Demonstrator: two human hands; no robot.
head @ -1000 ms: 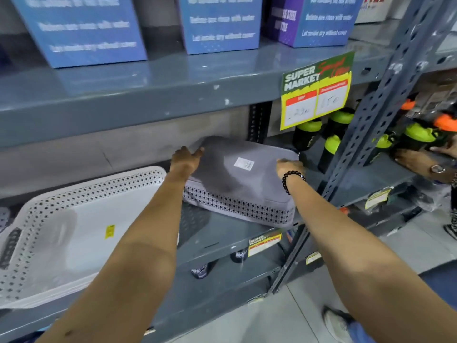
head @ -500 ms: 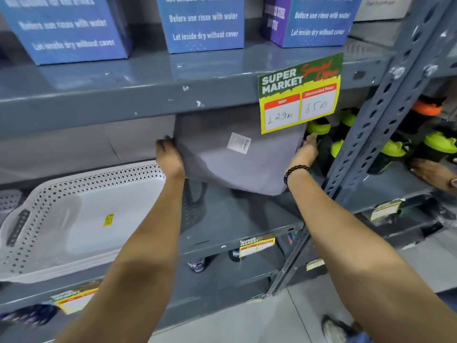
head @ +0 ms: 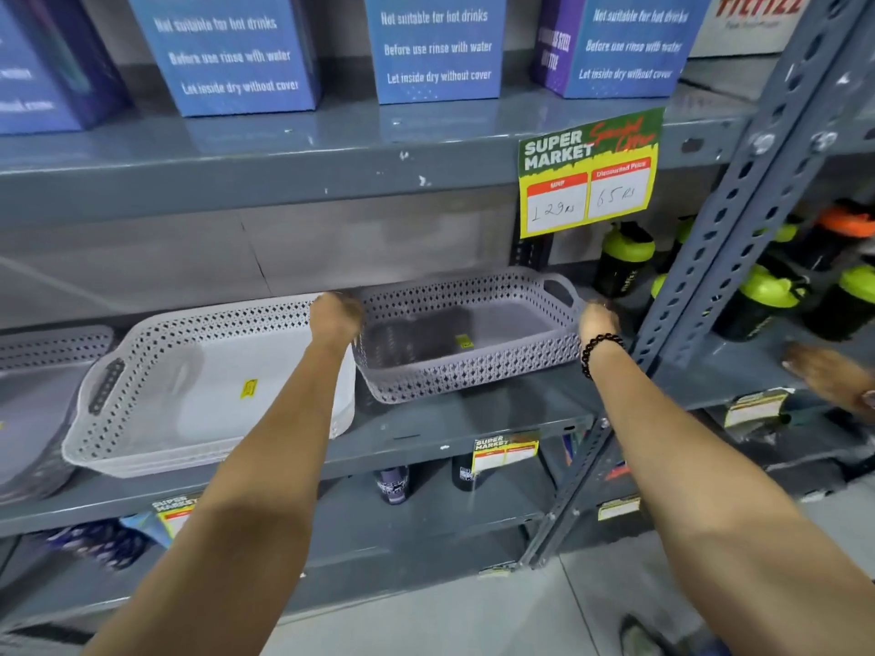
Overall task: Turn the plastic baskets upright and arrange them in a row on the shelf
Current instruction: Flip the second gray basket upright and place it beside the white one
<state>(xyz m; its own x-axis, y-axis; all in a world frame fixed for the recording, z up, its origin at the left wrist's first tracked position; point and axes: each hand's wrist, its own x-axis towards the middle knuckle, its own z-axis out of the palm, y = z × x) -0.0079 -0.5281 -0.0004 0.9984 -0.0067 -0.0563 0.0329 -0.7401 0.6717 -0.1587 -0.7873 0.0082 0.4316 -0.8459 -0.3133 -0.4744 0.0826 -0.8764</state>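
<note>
Grey perforated basket (head: 466, 336) sits upright, open side up, on the grey metal shelf (head: 473, 419), right of centre, a small yellow sticker on its inner floor. Left hand (head: 337, 314) is at the basket's left end, fingers curled over the rim; right hand (head: 597, 319) is at the right end by the handle cutout, seemingly closed on the rim, though motion blur hides the fingers. A black bead bracelet (head: 599, 350) circles the right wrist.

Just left of it, a white perforated basket (head: 203, 385) also stands upright, its near edge overhanging the shelf front; the two baskets sit side by side, nearly touching behind the left forearm. Another pale basket (head: 42, 371) is partly in view at the far left.

Above: blue boxes (head: 435, 45) on the upper shelf, and a green-and-yellow price tag (head: 588, 175) hanging from its edge. Right bay holds black shaker bottles with green lids (head: 625, 258). Another person's hand (head: 826, 376) shows at the right edge.
</note>
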